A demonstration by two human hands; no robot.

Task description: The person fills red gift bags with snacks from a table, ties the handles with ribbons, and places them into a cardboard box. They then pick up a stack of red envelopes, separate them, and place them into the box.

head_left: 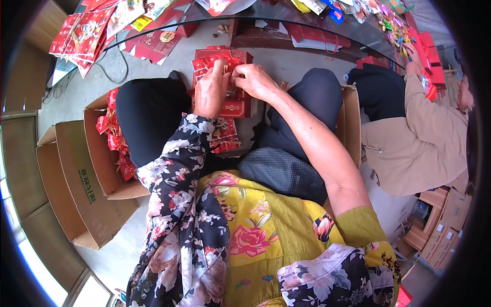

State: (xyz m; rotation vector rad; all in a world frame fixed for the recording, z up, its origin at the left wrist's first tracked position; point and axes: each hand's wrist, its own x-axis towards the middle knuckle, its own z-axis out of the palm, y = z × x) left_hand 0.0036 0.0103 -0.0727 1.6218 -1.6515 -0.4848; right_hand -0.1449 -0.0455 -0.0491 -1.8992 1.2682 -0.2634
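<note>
Red bag (203, 63) sits between the knees (146, 105), at the hands. On the left, red bundles (123, 148) in the carton (94, 148) could crumple if the leg leans in. The left hand (210, 88), fingers curled, seems to pinch the bag's top; too hard a tug could tear it. The right hand (254, 81) pinches there too; a slip could jolt the red box (235, 108) below. The left thigh hides part of the carton; exactly what the fingertips grip cannot be made out.
</note>
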